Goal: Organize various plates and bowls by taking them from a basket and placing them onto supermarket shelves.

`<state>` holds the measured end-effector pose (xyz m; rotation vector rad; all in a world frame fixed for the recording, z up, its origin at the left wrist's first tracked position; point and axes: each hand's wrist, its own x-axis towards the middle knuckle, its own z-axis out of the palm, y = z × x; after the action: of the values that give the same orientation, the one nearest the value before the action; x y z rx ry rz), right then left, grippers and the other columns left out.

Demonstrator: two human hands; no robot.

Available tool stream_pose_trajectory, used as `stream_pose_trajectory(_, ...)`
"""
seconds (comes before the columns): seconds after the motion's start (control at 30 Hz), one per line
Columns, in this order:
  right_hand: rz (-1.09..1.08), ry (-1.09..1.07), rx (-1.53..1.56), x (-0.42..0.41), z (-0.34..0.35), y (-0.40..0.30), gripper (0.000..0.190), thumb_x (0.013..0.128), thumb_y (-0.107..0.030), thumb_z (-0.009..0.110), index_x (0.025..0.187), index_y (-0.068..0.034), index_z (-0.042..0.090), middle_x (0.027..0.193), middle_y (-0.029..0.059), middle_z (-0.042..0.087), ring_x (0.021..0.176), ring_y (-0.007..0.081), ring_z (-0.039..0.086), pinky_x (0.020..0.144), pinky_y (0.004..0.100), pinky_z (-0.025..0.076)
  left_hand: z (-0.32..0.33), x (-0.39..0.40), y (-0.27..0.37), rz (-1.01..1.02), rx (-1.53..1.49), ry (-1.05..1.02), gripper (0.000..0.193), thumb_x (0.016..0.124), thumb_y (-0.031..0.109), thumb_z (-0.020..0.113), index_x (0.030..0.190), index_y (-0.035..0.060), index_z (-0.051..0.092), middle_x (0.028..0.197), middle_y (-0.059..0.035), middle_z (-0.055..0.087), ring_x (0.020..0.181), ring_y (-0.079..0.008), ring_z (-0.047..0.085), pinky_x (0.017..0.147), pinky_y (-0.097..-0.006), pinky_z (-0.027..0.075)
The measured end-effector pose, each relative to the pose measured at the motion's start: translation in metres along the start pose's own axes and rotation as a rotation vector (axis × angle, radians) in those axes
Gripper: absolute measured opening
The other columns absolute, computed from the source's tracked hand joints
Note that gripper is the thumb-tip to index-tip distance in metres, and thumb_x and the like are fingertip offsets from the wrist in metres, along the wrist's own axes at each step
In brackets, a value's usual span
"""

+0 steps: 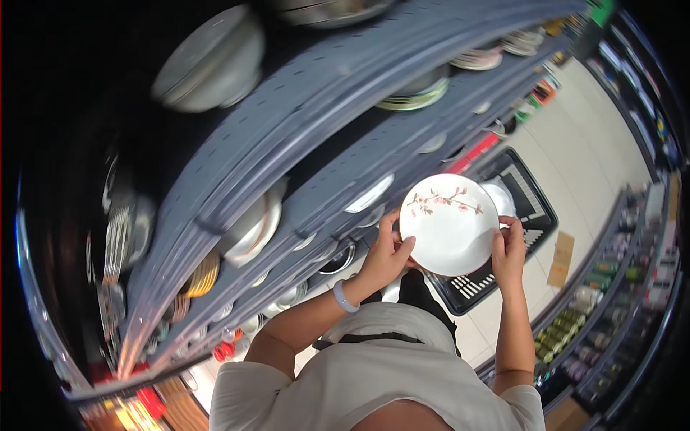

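A round white plate (450, 231) with a pink blossom branch printed across its upper part is held out in front of my body. My left hand (389, 250) grips its left edge, the thumb lying on the face near the rim. On the opposite edge, my right hand (508, 250) pinches the rim, thumb also in front. Behind and below the plate, a black plastic basket (550, 222) with slotted sides rests on the tiled floor. Part of a white object (501, 198) shows in the basket; the plate hides the rest of it.
Grey metal shelves (334, 81) with clear front strips run along my left, carrying bowls (215, 64), stacked plates (415, 97) and yellow dishes (202, 275). Shelves of small packaged goods (598, 280) stand to my right. A flat piece of cardboard (560, 258) lies on the floor (560, 134).
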<state>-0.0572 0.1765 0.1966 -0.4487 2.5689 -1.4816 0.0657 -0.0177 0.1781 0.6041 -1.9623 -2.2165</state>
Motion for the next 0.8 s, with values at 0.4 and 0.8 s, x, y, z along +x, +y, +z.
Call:
stream_pose_trajectory(0.4,-0.567,-0.394,0.18,0.041,0.153,-0.148,0.019,0.081,-0.007,0.047,0.098,0.001,0.046,0.064,0.0116,0.058,0.056,0.0181,0.054,0.053,0.0291,0.041,-0.136,-0.097,0.07,0.213,0.112,0.669,0.04,0.085,0.01,0.048,0.117,-0.0028,0.027,0.066,-0.0098,0.057,0.045,-0.0105,0.052,0.04,-0.0198,0.042)
stream_pose_trajectory(0.8,-1.0,-0.497,-0.28,0.039,0.287,-0.217,0.029,0.083,-0.027,0.044,0.094,-0.004,0.058,0.102,0.0153,0.056,0.099,0.0316,0.05,0.085,0.0412,0.038,-0.223,-0.121,0.055,0.234,0.248,1.112,0.021,0.083,0.01,0.048,0.069,-0.0052,0.054,0.05,-0.0073,0.052,0.037,-0.0099,0.048,0.034,-0.0223,0.037)
